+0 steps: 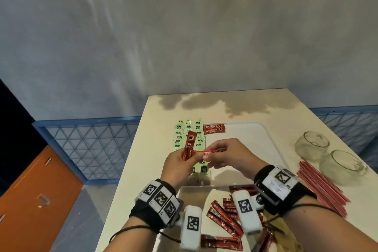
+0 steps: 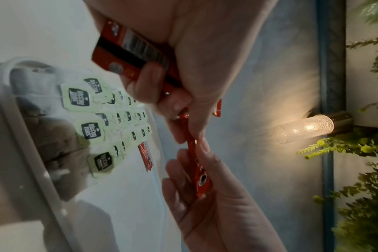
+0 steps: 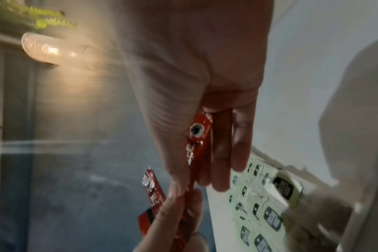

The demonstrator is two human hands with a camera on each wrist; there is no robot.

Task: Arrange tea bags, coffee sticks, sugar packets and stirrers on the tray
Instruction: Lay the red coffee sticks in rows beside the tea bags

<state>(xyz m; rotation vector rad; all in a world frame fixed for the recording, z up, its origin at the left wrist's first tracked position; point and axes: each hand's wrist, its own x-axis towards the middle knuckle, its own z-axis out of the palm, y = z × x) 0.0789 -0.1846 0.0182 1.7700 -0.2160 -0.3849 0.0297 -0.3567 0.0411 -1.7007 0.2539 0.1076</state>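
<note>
Now at the coffee step: left hand [image 1: 177,164] gripping a bunch of Nescafé sticks [image 1: 188,148], right hand [image 1: 226,156] pinching one stick [image 1: 274,151] out, mid-frame above the tray [image 1: 263,139]. Next, probably: laying it flat beside the two placed sticks [image 1: 214,129], upper centre, right of the tea bags [image 1: 189,129].

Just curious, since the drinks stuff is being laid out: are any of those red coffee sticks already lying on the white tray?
Yes, in the head view two coffee sticks lie side by side on the white tray, right beside the rows of green tea bags.
</note>
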